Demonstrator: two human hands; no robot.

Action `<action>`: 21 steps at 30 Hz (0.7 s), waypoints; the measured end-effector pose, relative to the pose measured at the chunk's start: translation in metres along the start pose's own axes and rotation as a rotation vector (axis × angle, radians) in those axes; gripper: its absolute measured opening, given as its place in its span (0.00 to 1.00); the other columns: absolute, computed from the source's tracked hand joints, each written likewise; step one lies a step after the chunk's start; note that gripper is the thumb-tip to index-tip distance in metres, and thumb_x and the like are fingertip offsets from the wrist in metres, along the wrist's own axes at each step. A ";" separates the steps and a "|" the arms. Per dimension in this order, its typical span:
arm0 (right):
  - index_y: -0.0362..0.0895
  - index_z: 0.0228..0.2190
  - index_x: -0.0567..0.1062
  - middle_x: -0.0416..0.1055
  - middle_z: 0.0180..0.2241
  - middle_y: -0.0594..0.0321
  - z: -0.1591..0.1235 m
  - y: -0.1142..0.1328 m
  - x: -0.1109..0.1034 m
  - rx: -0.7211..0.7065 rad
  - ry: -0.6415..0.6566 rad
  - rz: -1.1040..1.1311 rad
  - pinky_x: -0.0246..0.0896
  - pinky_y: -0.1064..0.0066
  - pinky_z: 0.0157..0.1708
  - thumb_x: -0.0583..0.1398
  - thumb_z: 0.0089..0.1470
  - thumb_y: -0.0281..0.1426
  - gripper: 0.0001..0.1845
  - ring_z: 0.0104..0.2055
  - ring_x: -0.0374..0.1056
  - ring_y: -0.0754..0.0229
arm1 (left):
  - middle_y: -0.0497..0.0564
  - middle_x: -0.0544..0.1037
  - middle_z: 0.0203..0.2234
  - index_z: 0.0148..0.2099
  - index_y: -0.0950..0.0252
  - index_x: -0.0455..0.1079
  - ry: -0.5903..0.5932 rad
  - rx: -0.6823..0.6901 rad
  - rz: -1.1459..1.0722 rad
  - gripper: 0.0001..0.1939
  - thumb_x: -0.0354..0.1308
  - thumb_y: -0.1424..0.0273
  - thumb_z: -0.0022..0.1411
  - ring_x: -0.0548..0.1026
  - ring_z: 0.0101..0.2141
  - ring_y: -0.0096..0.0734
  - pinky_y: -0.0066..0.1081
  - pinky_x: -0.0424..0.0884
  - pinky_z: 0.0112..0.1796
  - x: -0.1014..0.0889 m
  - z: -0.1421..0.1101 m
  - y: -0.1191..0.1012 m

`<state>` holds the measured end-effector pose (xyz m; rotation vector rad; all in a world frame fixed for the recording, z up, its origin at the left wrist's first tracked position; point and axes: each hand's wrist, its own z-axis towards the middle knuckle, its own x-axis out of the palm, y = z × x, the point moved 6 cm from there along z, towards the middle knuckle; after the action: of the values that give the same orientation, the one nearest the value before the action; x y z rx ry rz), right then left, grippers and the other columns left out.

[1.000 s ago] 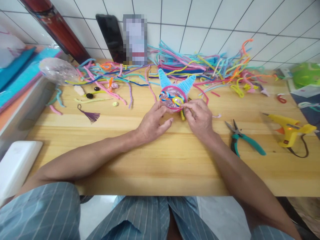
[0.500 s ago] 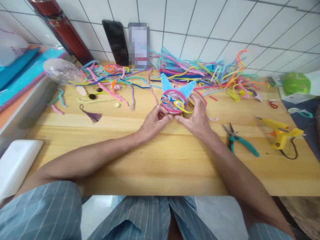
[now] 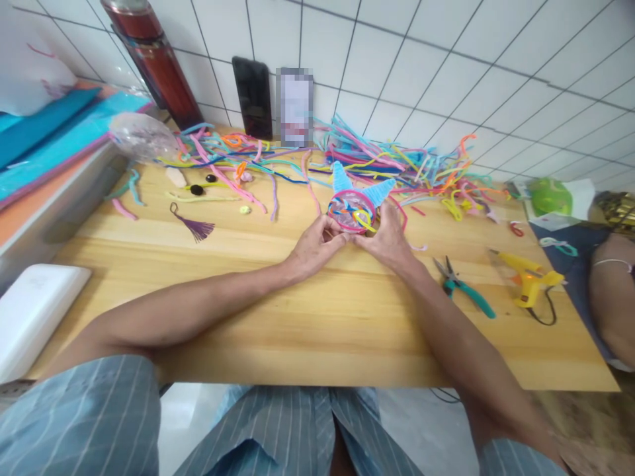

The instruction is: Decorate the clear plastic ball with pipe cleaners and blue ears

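Between my two hands is a round craft piece (image 3: 342,213) with a pink rim, two light-blue pointed ears and blue, orange and yellow strands across its middle. My left hand (image 3: 320,246) grips its lower left edge, thumb and fingers pinched together. On the other side my right hand (image 3: 388,233) closes around the right edge, its thumb at the bottom near my left thumb. A yellow pipe cleaner (image 3: 366,222) curves over the front of the piece by my right fingers. Part of the lower rim is hidden by my fingers.
Many coloured pipe cleaners (image 3: 387,153) lie along the wall. Pliers (image 3: 466,287) and a yellow glue gun (image 3: 530,277) rest on the right; a purple tassel (image 3: 196,227) lies left. Two phones, including a black phone (image 3: 253,97), lean on the tiles beside a red thermos (image 3: 163,73). Another person's limb (image 3: 612,297) shows far right.
The view has swung to the right, bringing another person's limb into sight. My right fingers have drawn in closer around the craft piece, and the yellow strand's end sits nearer to them.
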<state>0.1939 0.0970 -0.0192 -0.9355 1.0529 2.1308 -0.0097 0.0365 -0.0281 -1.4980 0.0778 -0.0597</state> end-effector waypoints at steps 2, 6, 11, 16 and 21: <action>0.47 0.53 0.70 0.75 0.51 0.50 0.001 -0.003 0.002 0.008 0.005 -0.011 0.73 0.41 0.56 0.77 0.49 0.57 0.42 0.55 0.73 0.37 | 0.44 0.76 0.33 0.40 0.61 0.69 0.000 -0.001 0.005 0.12 0.70 0.64 0.67 0.71 0.34 0.28 0.30 0.67 0.39 0.001 0.000 0.000; 0.48 0.50 0.68 0.76 0.49 0.52 0.001 -0.005 0.006 0.018 0.009 -0.010 0.74 0.43 0.53 0.77 0.48 0.56 0.40 0.52 0.74 0.40 | 0.43 0.75 0.31 0.39 0.61 0.69 -0.007 0.014 -0.002 0.11 0.70 0.66 0.67 0.70 0.33 0.27 0.30 0.66 0.39 0.001 0.002 0.000; 0.47 0.52 0.68 0.77 0.49 0.49 0.003 0.000 0.008 0.046 -0.002 0.008 0.75 0.44 0.53 0.77 0.47 0.51 0.40 0.51 0.75 0.39 | 0.43 0.74 0.31 0.39 0.61 0.69 -0.014 0.017 0.010 0.12 0.69 0.66 0.68 0.69 0.33 0.27 0.30 0.65 0.38 0.000 0.003 -0.001; 0.46 0.56 0.67 0.78 0.54 0.45 0.003 0.009 0.005 0.078 -0.019 0.081 0.76 0.42 0.55 0.76 0.49 0.52 0.43 0.55 0.77 0.38 | 0.44 0.73 0.33 0.42 0.61 0.69 -0.025 0.052 0.032 0.13 0.70 0.63 0.68 0.68 0.33 0.27 0.30 0.66 0.38 -0.002 0.002 -0.005; 0.48 0.58 0.65 0.77 0.52 0.49 0.001 0.021 -0.014 0.084 -0.131 0.052 0.77 0.42 0.53 0.75 0.50 0.52 0.43 0.52 0.77 0.40 | 0.53 0.76 0.53 0.56 0.60 0.69 -0.211 0.143 0.087 0.30 0.77 0.55 0.60 0.73 0.43 0.32 0.35 0.73 0.48 -0.017 0.002 -0.012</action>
<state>0.1864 0.0839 0.0010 -0.7267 1.1024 2.1398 -0.0260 0.0388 -0.0154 -1.3487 -0.0306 0.1597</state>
